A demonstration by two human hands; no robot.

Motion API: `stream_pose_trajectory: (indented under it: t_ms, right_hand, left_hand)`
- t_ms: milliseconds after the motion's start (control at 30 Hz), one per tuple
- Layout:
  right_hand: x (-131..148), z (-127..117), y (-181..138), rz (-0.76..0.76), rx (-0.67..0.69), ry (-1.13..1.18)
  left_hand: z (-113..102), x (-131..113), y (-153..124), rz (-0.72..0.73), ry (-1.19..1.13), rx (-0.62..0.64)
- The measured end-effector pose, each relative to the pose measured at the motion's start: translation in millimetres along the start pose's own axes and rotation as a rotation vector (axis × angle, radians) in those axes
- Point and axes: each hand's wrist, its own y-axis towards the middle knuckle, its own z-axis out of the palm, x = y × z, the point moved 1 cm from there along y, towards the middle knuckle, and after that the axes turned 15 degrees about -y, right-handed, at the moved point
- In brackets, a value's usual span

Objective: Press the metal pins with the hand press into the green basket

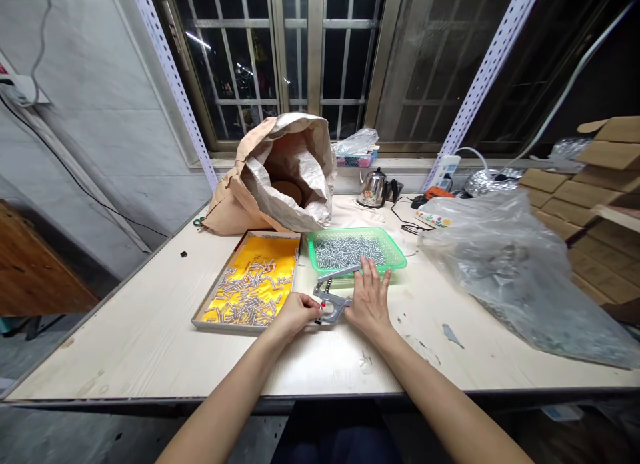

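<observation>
A grey hand-press tool (336,311) with a long upper lever (340,273) and a dark spring lies on the table in front of me. My right hand (369,297) rests over its right end, fingers laid on the lever and thumb near the lower body, so it grips the tool. At the jaw end, my left hand (299,312) is closed in a pinch beside a tiny red part (323,305). What lies between those fingertips is too small to make out. A green plastic basket (397,259) filled with small metal pieces (345,249) stands just behind the tool.
Left of my hands, a shallow box (199,315) with yellow lining holds scattered small metal pieces (250,297). Behind are a big open paper sack (235,207) and a metal kettle (372,189). A clear plastic bag (515,271) and cardboard boxes (595,204) occupy the right.
</observation>
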Motion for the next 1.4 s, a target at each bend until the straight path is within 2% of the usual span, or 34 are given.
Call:
stream_pose_trajectory:
  t_ms: [200, 567, 933, 1000, 1100, 1167, 1233, 1300, 1400]
  right_hand:
    - [3.0, 1.0, -1.3, -0.019, -0.022, 0.006]
    - [0.3, -0.1, 0.6, 0.023, -0.053, 0.026]
    - [-3.8, 3.0, 3.6, -0.024, -0.167, 0.052]
    - [-5.7, 5.5, 3.1, -0.034, -0.167, 0.046]
    - [-5.7, 10.8, 0.0, -0.074, -0.075, 0.005]
    - [-4.4, 13.8, -3.2, -0.101, -0.013, -0.011]
    - [-3.3, 14.9, -5.7, -0.111, 0.012, -0.014]
    - [-3.2, 13.3, -5.7, -0.103, 0.014, -0.015]
    - [-5.4, 7.0, -1.1, -0.062, -0.039, -0.013]
  left_hand:
    - [-0.9, -2.0, -2.2, 0.012, 0.086, 0.095]
    - [-3.2, -5.4, -3.1, -0.015, -0.032, 0.082]
    - [-7.5, -6.5, -2.1, 0.007, -0.094, 0.139]
    - [-15.5, -12.7, 1.8, 0.116, -0.163, 0.067]
    - [-38.4, -27.4, 9.1, 0.322, -0.186, -0.200]
    - [-57.8, -38.2, 13.7, 0.409, -0.117, -0.342]
    - [-76.6, -48.4, 18.2, 0.467, 0.037, -0.418]
    - [-90.5, -56.4, 22.8, 0.457, 0.280, -0.415]
    - [-95.5, -61.8, 27.1, 0.300, 0.639, -0.339]
